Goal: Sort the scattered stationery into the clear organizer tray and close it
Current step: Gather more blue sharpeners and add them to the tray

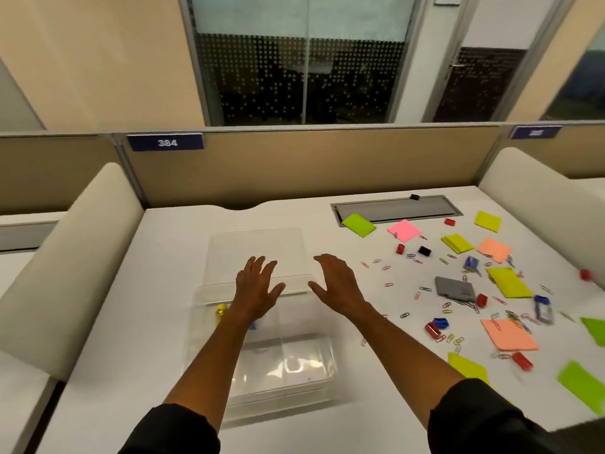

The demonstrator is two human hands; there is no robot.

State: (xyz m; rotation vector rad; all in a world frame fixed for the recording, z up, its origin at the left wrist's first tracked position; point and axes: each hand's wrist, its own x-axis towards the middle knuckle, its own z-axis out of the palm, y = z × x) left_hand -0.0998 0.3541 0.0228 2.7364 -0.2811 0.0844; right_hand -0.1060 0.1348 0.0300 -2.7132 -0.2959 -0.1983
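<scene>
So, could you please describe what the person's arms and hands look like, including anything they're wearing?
Both forearms are bare from wrist to near the elbow. Each arm wears a black sleeve pushed up towards the elbow; the other sleeve matches it. The left hand and right hand are bare: no gloves, and no rings, watch or bracelets can be seen from this view.

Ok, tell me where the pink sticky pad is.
In the head view, the pink sticky pad lies far right on the table, just below the grey cable hatch, right of a green pad.
</scene>
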